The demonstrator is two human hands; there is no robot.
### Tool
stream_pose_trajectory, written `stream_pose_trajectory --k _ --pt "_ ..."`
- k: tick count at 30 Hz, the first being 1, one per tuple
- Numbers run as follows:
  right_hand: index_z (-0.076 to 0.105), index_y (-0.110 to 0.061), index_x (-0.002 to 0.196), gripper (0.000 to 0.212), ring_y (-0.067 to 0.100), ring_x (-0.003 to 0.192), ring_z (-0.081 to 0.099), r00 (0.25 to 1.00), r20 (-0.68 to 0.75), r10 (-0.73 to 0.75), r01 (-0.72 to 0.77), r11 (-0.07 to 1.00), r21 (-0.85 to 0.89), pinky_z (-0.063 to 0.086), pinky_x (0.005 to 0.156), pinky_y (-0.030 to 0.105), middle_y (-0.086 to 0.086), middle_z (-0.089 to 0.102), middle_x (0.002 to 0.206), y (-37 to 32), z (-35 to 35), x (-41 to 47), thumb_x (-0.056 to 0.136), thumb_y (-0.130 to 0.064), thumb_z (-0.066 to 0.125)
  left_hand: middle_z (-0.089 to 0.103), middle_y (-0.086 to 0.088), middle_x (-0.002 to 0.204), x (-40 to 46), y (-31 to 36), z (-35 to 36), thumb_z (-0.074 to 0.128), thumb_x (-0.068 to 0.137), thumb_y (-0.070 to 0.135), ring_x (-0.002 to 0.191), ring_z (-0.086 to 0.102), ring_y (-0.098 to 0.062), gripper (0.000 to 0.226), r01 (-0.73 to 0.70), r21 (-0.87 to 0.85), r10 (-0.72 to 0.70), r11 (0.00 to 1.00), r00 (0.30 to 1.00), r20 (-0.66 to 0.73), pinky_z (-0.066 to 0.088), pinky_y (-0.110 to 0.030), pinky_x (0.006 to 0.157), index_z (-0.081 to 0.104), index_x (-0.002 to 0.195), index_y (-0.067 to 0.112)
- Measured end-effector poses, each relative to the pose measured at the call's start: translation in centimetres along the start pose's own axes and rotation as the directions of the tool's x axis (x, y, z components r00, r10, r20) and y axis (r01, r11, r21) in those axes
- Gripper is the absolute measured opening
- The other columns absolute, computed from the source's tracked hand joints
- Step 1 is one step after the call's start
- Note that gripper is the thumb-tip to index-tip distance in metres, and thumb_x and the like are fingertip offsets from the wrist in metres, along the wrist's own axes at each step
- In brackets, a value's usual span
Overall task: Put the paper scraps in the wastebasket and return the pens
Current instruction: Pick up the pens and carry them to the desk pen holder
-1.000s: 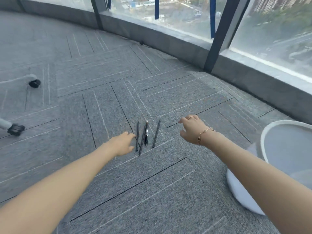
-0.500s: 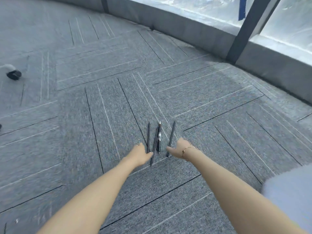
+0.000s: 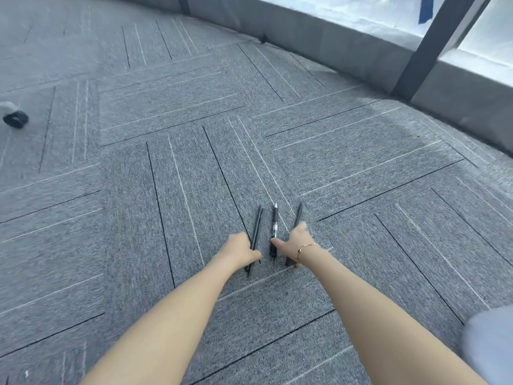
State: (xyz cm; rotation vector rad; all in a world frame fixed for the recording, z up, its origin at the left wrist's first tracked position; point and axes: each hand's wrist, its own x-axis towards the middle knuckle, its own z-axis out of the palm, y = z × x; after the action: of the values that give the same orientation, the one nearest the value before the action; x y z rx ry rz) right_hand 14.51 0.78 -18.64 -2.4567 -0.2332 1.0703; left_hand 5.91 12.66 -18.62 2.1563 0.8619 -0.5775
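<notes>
While both arms reach down to the carpet (image 3: 361,168), the left hand (image 3: 241,250) curls over the lower ends of two thin black pens (image 3: 257,227) that lie touching side by side; its fingers are folded under and hidden, so whether they have closed on the pens cannot be told. The right hand (image 3: 296,241), with a bracelet (image 3: 304,248) at the wrist, is spread wide: its thumb touches the lower barrel of the clear-barrelled click pen (image 3: 274,222), and its fingers lie over a fourth black pen (image 3: 298,215) just to the right. Nothing is lifted yet; all four pens rest flat on the carpet, nearly parallel, tips pointing away.

Pens like these are light, stiff and smooth, so they should roll readily. The textured pile probably steadies them but leaves little room to get fingertips underneath. Pinching each at mid-barrel, or sweeping all four together into one bundle first, looks the surest hold.

Further out, a chair caster (image 3: 15,118) stands at far left. No paper scraps are visible on the floor, and I cannot identify a wastebasket.
</notes>
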Motion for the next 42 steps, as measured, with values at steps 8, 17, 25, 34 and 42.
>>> stream_pose_trajectory --k 8,17,25,34,42 --pt "0.02 0.008 0.127 0.074 0.014 0.061 0.049 1.0 0.026 0.015 -0.012 0.993 -0.116 0.039 0.049 0.019 0.002 0.048 0.074 -0.1 -0.2 1.0 0.09 -0.049 0.049 0.044 -0.002 0.068 -0.1 0.5 0.9 0.066 0.081 0.01 0.051 0.037 -0.013 0.018 -0.024 0.009 0.026 1.0 0.984 -0.176 0.036 -0.024 0.047 0.048 0.076 0.01" --pt "0.021 -0.007 0.138 0.055 0.023 0.085 0.055 0.996 0.085 -0.006 0.034 0.941 -0.337 0.051 0.086 0.035 0.01 0.054 0.103 -0.4 -0.3 1.3 0.094 -0.028 0.047 0.042 -0.001 0.067 -1.0 -1.7 -0.4 0.057 0.09 0.011 0.045 0.036 -0.008 0.012 0.023 0.094 -0.025 0.995 1.0 0.01 0.031 -0.018 0.04 0.048 0.089 0.004" --pt "0.039 0.0 0.13 0.046 0.014 0.071 0.056 0.996 0.09 0.016 0.049 0.735 -0.676 0.043 0.06 0.022 0.003 0.056 0.097 -0.2 0.2 -0.7 0.091 -0.018 0.053 0.046 -0.002 0.077 -2.5 -3.2 -0.9 0.055 0.091 0.016 0.055 0.04 -0.006 0.058 0.066 0.08 -0.072 0.995 0.995 0.073 0.038 -0.017 0.046 0.024 0.137 0.0" --pt "0.036 -0.003 0.128 0.044 0.01 0.044 0.032 0.97 0.058 -0.234 0.178 0.531 -0.828 0.025 0.04 0.021 0.0 0.039 0.064 -0.4 1.6 -2.2 0.094 -0.03 0.042 0.045 0.001 0.073 -2.9 -4.0 -1.2 0.043 0.097 0.025 0.052 0.036 -0.008 0.018 -0.092 0.148 0.089 0.985 0.996 0.028 0.039 -0.018 0.049 0.045 0.102 0.008" --pt "0.048 -0.002 0.12 0.027 0.015 0.059 0.047 0.961 0.073 -0.265 0.203 0.506 -0.838 0.03 0.045 0.022 0.001 0.061 0.086 0.8 1.1 -3.3 0.098 -0.013 0.039 0.046 -0.001 0.07 -3.5 -4.9 -0.8 0.037 0.098 0.034 0.056 0.039 -0.014 0.03 -0.08 0.143 0.091 0.986 0.994 -0.066 0.041 -0.028 0.057 0.041 0.072 0.019"
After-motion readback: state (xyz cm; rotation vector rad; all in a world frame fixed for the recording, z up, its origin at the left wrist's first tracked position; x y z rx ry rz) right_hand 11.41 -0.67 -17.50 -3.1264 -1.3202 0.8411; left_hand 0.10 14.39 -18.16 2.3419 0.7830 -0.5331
